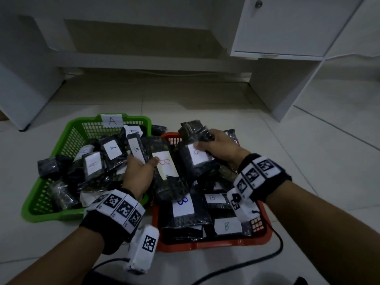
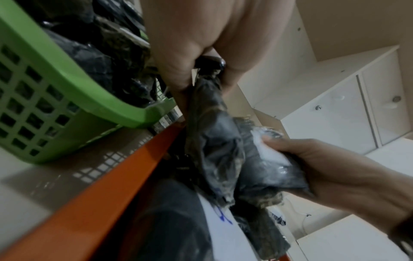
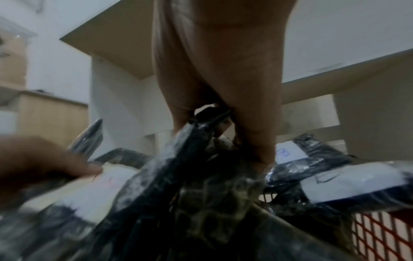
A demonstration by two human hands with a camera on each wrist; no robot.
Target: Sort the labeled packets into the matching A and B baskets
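On the tiled floor, a green basket (image 1: 41, 210) with an "A" tag (image 1: 112, 120) stands left of an orange basket (image 1: 205, 245). Both hold several dark plastic packets with white labels. My left hand (image 1: 144, 161) grips a big dark packet with a pink "B" label (image 1: 164, 167), plus a narrower "B" packet (image 1: 136, 149), between the baskets. My right hand (image 1: 205, 140) grips another labeled dark packet (image 1: 195, 159) above the orange basket's far side. The left wrist view shows the left hand (image 2: 206, 77) clamped on its packet (image 2: 214, 141). In the right wrist view, the right hand (image 3: 216, 127) holds its packet (image 3: 201, 185).
White cabinet (image 1: 287, 27) and desk legs stand behind the baskets. A black cable (image 1: 267, 256) runs across the floor near the orange basket's front right corner. One packet (image 1: 158, 128) lies behind, between the baskets. Bare tile stretches to the right.
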